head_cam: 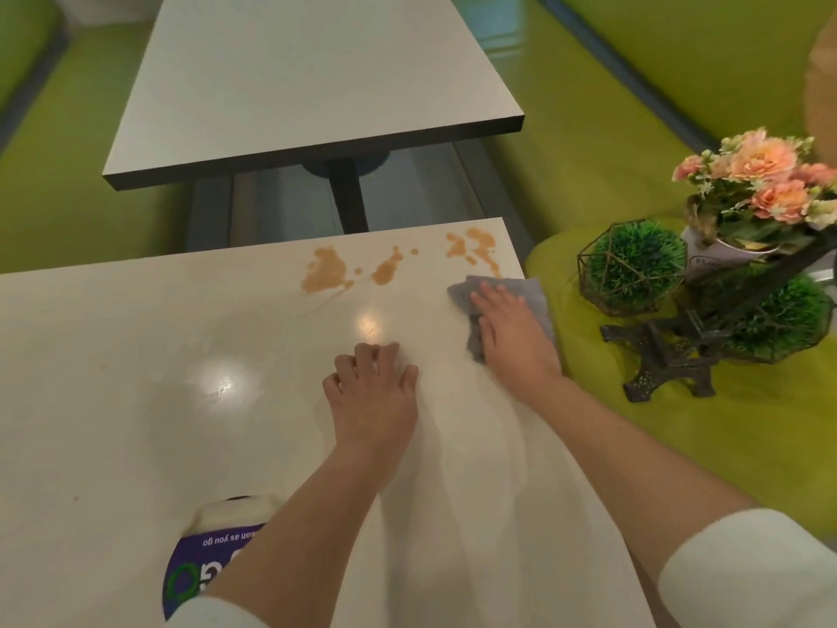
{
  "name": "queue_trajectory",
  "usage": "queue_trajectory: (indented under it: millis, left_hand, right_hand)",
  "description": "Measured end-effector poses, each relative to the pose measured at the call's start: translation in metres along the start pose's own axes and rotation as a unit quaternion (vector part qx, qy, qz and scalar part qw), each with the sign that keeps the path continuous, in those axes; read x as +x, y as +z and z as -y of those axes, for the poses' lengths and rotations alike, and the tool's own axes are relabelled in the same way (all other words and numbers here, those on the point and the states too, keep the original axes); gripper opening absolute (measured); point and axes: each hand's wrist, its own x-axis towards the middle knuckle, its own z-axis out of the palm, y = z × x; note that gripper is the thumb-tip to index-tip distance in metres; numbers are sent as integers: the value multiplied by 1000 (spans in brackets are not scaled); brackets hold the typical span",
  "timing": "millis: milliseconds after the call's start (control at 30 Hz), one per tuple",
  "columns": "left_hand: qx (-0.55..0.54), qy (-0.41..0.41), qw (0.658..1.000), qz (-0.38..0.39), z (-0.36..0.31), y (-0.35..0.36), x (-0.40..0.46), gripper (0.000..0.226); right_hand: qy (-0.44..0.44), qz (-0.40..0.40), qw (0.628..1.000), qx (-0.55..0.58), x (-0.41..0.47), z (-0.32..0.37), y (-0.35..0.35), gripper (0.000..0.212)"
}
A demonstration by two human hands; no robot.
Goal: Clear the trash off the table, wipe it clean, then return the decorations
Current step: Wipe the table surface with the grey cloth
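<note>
A: Grip? 
B: R hand (507,328) flat on grey cloth (512,287), fingers straight, pressing it at table (136,355) far-right edge. L hand (371,392) on tabletop, fingertips bent, holding nothing.
A: Mess? 
B: Orange spill (326,274) just beyond cloth. Decos, i.e. flowers (761,183), green balls (634,265), tower model (670,351), on green seat (589,174) at right.

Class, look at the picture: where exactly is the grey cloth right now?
In the head view, the grey cloth lies at the table's far right edge, under the right hand, just below the rightmost brown spill.

Purple bottle label (206,564) reads "as you go".
</note>
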Motion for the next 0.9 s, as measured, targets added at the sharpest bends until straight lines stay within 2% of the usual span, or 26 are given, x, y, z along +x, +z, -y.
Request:
queue_trajectory:
  millis: [67, 100, 200, 267, 333, 400, 467, 533, 600, 667, 767, 833, 900]
  left_hand:
    - [8, -4, 1000, -1, -2, 2, 0, 34]
    - [13, -2, 1000, -4, -2, 2, 0, 35]
    - [29, 7, 999, -14, -1, 0, -1, 38]
    - [21, 7, 1000, -15, 0, -1, 1, 41]
    - [10, 0, 1000, -15, 0, 1, 2, 41]
    - [3, -5, 1000, -8, -1, 3, 3, 42]
    - [3, -5, 1000, -3, 0, 2, 3, 41]
    - [6, -1, 1000, -9, 1, 2, 2, 42]
    - [8, 4, 1000, -13, 1, -1, 2, 43]
    - [9, 6, 1000, -6, 0, -3, 3, 42]
    - [16, -6, 999, 28, -2, -7, 4, 41]
    - [33, -7, 997, 63, -3, -16, 8, 39]
    - [21, -9, 990, 141, -3, -23, 13, 40]
  right_hand:
    - [56, -29, 998, 28, 10, 9, 6, 48]
    - [44, -25, 997, 61, 7, 20, 10, 49]
    - [-81, 25, 982, 167, -24, 43, 19, 50]
    - [-97, 5, 973, 210, -31, 26, 12, 43]
    - [-22, -39, 977, 207, -17, 2, 4, 42]
    - [53, -47, 977, 199, 4, -5, 0, 45]
    - [77, -58, 968, 233, 10, 13, 7, 35]
    - [21, -30, 967, 251, -10, 39, 21, 27]
    - [-90, 2, 967, 236, -41, 47, 23, 36]
    - [-95, 1, 971, 220, -43, 25, 14, 43]
    - [20, -28, 982, 188, -13, -5, 10, 48]
    - [69, -30, 976, 203, 3, 6, 13, 50]
    - [28, -1, 979, 204, -10, 32, 21, 49]
